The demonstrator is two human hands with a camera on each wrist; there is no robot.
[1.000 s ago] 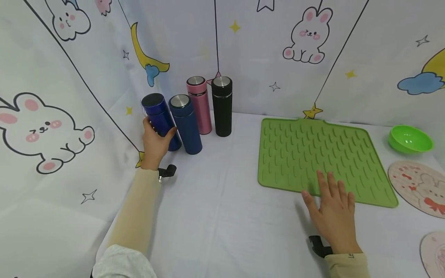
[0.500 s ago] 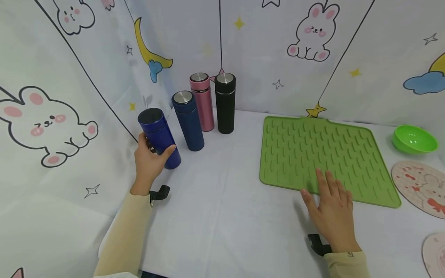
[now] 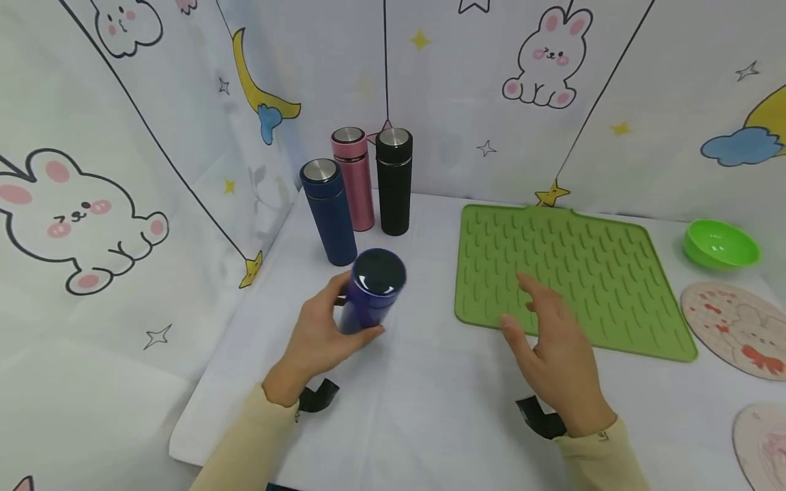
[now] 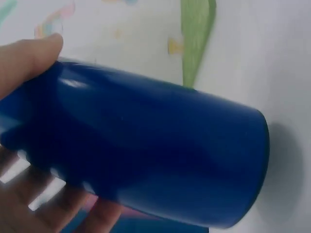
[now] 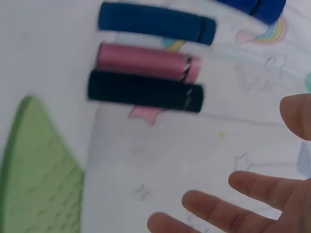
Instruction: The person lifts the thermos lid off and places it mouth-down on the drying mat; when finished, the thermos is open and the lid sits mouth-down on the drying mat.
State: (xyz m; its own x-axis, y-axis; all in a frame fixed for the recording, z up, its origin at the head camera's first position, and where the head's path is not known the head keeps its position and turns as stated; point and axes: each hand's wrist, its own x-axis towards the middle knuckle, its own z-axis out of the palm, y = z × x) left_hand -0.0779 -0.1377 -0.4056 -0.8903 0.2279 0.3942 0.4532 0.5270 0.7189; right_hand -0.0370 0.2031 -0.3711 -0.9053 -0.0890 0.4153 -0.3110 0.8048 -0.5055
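A person's left hand (image 3: 325,334) clamps a glossy blue vacuum flask (image 3: 376,300), lid up, above the white-covered desk (image 3: 417,416), thumb on one side and curled fingers on the other. The flask, its dark lid catching the light, is left of the green ridged mat (image 3: 503,266) and nearer the person than three other flasks. In the left wrist view, its shadow falls on the white cover just beyond its base.

The right hand (image 3: 555,348), thumb and fingers apart, appears over the near edge of the mat; whether it touches the surface cannot be told.

Behind the held flask, a navy flask (image 3: 329,221) with a silver-topped lid stands upright, near a pink flask (image 3: 356,191) and a black flask (image 3: 394,191) set side by side. At the far right, a bright green bowl (image 3: 721,245) sits beyond a round bunny-print placemat (image 3: 733,331), with a second pale placemat (image 3: 761,440) partly in frame. A white curtain (image 3: 460,88) printed with rabbits, stars and moons hangs behind.
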